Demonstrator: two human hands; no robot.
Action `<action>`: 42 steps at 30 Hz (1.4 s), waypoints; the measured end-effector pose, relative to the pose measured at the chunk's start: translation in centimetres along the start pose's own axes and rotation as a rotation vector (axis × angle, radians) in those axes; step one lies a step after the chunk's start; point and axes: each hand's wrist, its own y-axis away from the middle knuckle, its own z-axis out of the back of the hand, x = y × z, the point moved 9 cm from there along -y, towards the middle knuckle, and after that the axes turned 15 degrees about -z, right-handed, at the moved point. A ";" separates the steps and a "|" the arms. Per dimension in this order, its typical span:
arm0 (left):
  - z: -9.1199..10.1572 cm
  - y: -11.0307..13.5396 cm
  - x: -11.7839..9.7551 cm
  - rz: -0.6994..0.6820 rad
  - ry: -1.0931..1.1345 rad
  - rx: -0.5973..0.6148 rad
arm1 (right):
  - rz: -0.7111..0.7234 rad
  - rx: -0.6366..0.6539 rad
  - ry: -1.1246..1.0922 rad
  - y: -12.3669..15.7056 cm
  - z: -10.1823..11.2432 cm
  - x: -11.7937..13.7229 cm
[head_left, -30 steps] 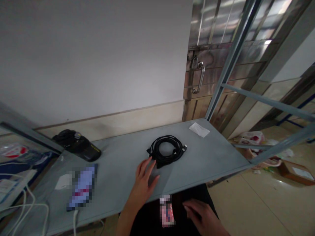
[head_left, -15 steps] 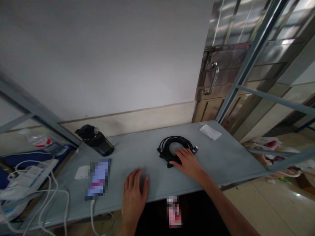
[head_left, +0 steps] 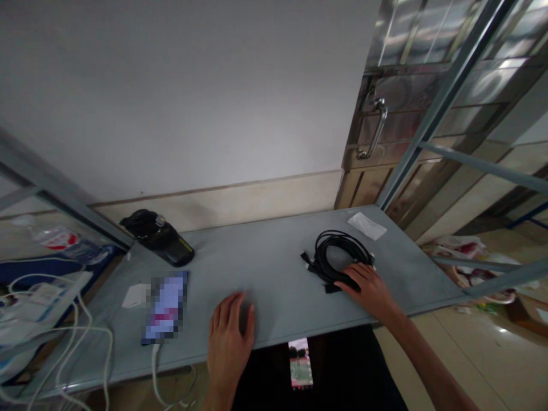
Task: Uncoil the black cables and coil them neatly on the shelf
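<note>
A coil of black cable (head_left: 338,257) lies on the grey metal shelf (head_left: 265,268), towards its right end, with plug ends showing at its left. My right hand (head_left: 368,291) rests over the coil's front edge, its fingers curled onto the loops and hiding part of them. My left hand (head_left: 229,337) lies on the shelf's front edge with its fingers apart, touching nothing else. A white paper slip (head_left: 367,225) sits just behind the coil.
A black bottle (head_left: 158,237) and a phone with a blurred screen (head_left: 165,308) lie on the shelf's left part, the phone trailing a white cable. Metal frame bars (head_left: 445,97) rise at the right beside a steel door handle (head_left: 377,128). Bags lie on the floor at right.
My right hand came up onto the coil, and the coil has slid right, closer to the paper slip. My left hand went from near the coil to the front edge.
</note>
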 end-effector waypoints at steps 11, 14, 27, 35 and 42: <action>0.1 -0.2 -0.1 -0.002 -0.033 -0.009 | -0.063 -0.049 0.019 -0.6 0.7 -0.4; 0.2 -0.3 -0.4 -0.020 -0.057 -0.010 | -0.057 -0.062 0.009 -0.6 0.9 -0.3; 0.6 -0.6 -1.2 -0.114 -0.149 -0.013 | -0.060 -0.066 -0.031 -0.7 1.2 -0.3; 0.6 -0.5 -1.2 -0.112 -0.146 -0.026 | -0.063 -0.071 -0.048 -0.7 1.2 -0.4; 0.7 -0.7 -1.4 -0.127 -0.156 -0.031 | -0.068 -0.056 -0.040 -0.7 1.1 -0.4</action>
